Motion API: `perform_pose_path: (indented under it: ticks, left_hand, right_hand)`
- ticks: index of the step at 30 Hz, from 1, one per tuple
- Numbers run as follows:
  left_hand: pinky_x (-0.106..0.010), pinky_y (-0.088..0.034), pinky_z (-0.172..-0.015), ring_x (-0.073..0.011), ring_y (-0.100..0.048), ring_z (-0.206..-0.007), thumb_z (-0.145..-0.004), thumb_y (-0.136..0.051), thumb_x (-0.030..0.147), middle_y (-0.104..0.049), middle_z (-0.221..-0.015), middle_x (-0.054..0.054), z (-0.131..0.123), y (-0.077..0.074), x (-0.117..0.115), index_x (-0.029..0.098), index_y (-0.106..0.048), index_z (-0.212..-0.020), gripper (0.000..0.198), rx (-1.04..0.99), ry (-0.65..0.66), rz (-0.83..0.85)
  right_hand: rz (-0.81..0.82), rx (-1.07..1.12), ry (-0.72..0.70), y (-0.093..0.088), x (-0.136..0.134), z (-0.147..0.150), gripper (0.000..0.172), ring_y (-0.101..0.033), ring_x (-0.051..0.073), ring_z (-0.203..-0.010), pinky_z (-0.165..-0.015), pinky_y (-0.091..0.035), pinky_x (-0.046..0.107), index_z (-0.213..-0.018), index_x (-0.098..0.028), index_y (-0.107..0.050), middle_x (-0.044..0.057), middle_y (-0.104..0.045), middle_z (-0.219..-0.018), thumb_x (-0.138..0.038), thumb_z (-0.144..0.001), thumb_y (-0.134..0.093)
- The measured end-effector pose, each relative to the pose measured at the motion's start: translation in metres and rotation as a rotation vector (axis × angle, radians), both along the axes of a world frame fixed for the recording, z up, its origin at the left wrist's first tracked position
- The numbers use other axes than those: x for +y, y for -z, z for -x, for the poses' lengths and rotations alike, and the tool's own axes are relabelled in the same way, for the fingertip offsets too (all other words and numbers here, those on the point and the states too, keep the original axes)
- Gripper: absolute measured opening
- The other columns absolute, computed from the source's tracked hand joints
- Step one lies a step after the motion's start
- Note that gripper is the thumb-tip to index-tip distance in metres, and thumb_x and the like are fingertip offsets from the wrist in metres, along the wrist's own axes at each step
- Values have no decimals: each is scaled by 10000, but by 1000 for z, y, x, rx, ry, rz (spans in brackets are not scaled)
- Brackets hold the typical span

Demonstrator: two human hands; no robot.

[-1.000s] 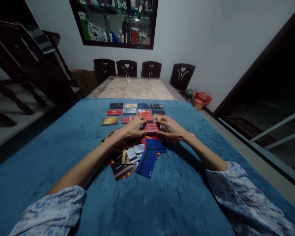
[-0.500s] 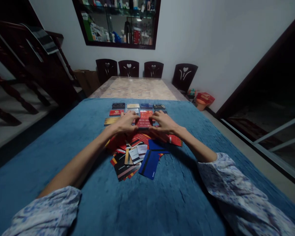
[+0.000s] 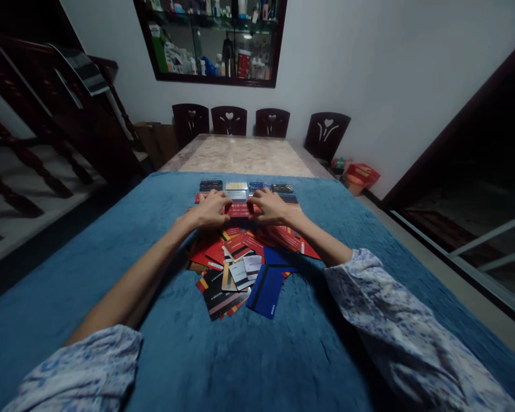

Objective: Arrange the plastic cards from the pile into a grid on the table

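Both hands grip a small stack of red cards (image 3: 239,210) from its two sides, just in front of the neat rows of card stacks. My left hand (image 3: 211,209) has curled fingers and thumb at the stack's left edge. Curled in the same way, my right hand (image 3: 272,207) is at its right edge. Behind them lie a white card stack (image 3: 236,186), a dark blue stack (image 3: 260,186) and black stacks (image 3: 211,186). Nearer to me spreads a loose heap of red cards (image 3: 254,241), black cards (image 3: 220,294) and blue cards (image 3: 266,290). My hands hide parts of the nearer rows.
A blue cloth (image 3: 154,355) covers the near part of the table, whose marbled top (image 3: 249,153) shows beyond it. Dark chairs (image 3: 229,121) line the far side. To the left is a stair railing (image 3: 26,143); a red bag (image 3: 363,173) is on the right.
Both hands have moved left with the red card stack between them. Cards at the right end of the nearer rows now show. The view has shifted slightly.
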State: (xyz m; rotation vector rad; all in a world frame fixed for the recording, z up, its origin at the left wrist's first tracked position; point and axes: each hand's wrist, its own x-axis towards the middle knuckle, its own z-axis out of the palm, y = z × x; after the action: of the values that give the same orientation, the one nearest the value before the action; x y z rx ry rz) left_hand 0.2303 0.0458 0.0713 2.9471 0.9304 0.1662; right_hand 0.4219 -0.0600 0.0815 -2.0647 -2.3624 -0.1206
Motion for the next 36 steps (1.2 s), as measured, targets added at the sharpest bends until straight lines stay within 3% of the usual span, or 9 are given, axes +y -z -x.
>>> perform_pose_path:
  ticks: [14, 36]
  left_hand:
    - [-583, -365, -973, -408, -403, -1301, -831, -562, 259, -578, -1333, -166, 2, 26, 20, 218, -655, -1244, 426, 17, -65, -23]
    - [-571, -330, -989, -368, -405, -1336, -899, -540, 248, -623, -1337, -132, 0, 44, 26, 243, -672, -1133, 269, -22, -62, 41]
  right_hand:
    - [77, -51, 18, 12, 42, 8, 376, -436, 378, -1279, -981, -456, 528, -1193, -198, -696, 176, -582, -1358, -380, -868, -644]
    - [167, -94, 10, 17, 55, 7, 339, -444, 392, -1283, -1011, -440, 581, -1145, -194, -724, 178, -623, -1325, -335, -854, -621]
